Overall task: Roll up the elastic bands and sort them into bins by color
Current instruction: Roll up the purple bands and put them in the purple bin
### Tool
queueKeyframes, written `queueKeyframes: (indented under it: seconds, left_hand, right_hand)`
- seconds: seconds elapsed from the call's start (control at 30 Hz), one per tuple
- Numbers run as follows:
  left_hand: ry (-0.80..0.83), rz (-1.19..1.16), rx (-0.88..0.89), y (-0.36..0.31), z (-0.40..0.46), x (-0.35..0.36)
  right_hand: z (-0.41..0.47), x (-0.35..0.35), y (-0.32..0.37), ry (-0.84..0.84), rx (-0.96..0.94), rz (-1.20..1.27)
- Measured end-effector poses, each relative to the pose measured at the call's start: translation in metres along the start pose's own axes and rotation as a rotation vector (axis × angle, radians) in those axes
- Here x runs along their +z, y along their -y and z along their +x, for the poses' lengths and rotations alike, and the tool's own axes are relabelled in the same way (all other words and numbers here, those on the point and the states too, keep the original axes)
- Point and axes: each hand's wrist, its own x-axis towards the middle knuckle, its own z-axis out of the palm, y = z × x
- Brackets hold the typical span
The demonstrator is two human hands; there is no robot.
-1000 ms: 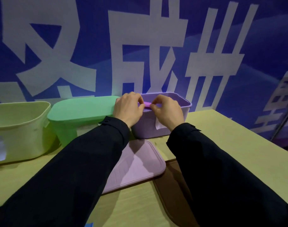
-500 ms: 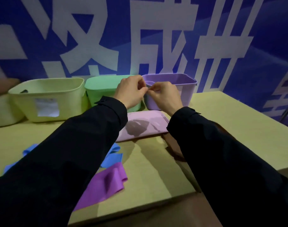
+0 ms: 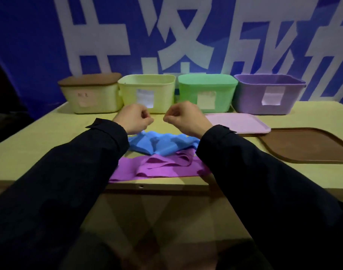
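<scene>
A crumpled blue elastic band [image 3: 162, 143] lies on the table, and a purple band [image 3: 159, 168] lies flat just in front of it near the table's edge. My left hand [image 3: 134, 118] and my right hand [image 3: 183, 117] hover side by side above the blue band, fingers curled, holding nothing. Along the back stand a row of bins: a cream bin with a brown lid [image 3: 88, 94], an open yellow-green bin [image 3: 147, 92], a green bin with its lid on [image 3: 206, 92] and an open purple bin [image 3: 268, 94].
A pink lid [image 3: 238, 122] lies on the table in front of the purple bin. A brown lid [image 3: 307, 147] lies at the right. The table's front edge [image 3: 157, 187] runs just below the purple band. A blue banner wall rises behind the bins.
My hands pulled back from the purple bin's rim, where they held a small purple roll, and now hover empty over the blue band. The view swung left and down.
</scene>
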Motion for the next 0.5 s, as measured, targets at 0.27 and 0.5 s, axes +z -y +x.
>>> queueKeyframes:
  seconds: [0.27,0.5]
  left_hand:
    - [0.427,0.369,-0.35,0.055,-0.047,-0.042]
    - [0.587,0.161,-0.202,0.063,-0.063,-0.043]
  right_hand:
    - [-0.007,0.054,0.056,0.307,-0.149,0.013]
    - [0.0,0.082,0.07,0.294,-0.15,-0.071]
